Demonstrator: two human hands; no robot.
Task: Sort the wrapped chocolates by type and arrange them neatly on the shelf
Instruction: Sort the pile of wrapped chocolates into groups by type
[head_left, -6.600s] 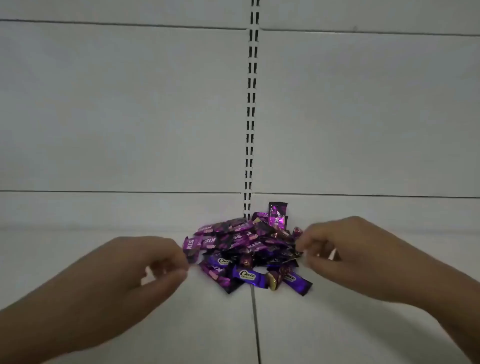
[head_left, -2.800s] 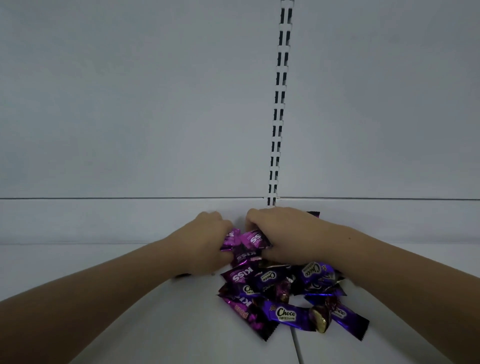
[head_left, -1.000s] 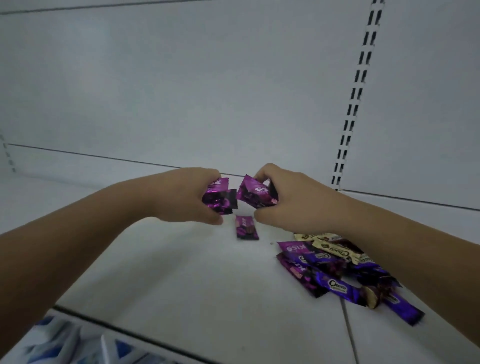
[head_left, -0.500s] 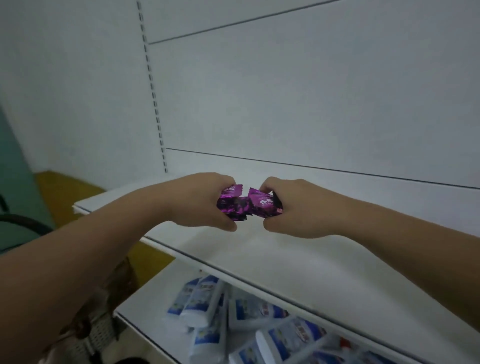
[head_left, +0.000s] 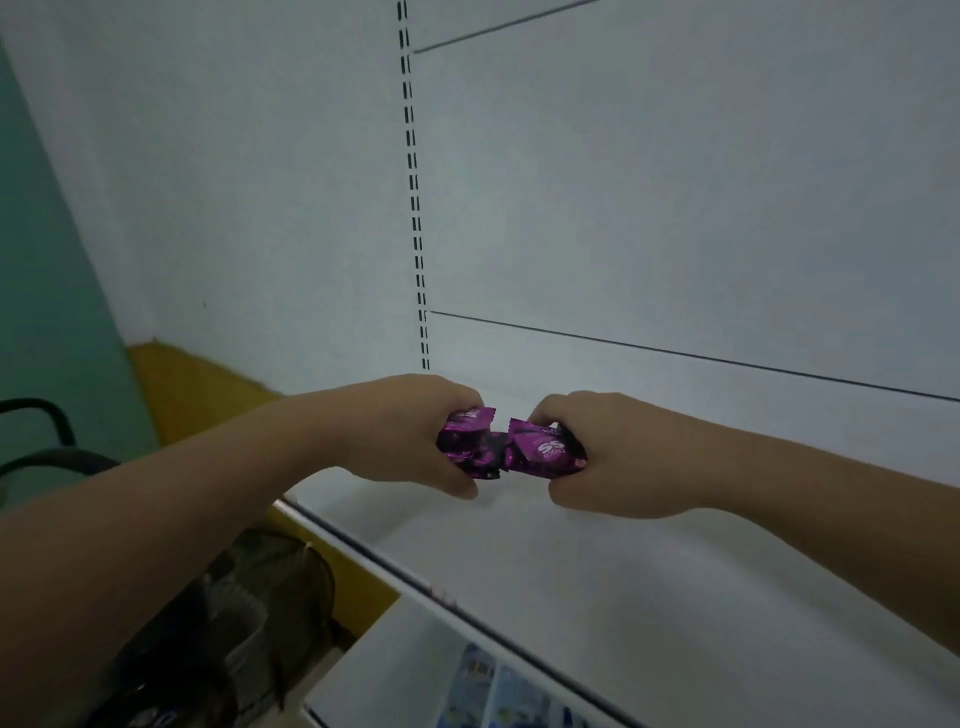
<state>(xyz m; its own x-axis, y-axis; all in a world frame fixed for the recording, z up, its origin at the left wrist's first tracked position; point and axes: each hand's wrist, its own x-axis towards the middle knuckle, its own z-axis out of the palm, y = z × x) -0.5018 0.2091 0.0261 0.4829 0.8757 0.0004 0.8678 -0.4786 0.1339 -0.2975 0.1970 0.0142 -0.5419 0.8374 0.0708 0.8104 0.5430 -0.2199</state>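
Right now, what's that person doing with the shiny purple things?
A person is sorting wrapped chocolates. The left hand grips one bunch of purple chocolates, and the right hand grips a second bunch. Both bunches are held close together over the white shelf, near its left end. They have not been put down yet.

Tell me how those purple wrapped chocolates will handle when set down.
Probably light: the left hand and right hand each grip several purple wrapped chocolates. The glossy foil looks slippery, so a stack may slide on the smooth shelf. Their flattish shape seems unlikely to roll.
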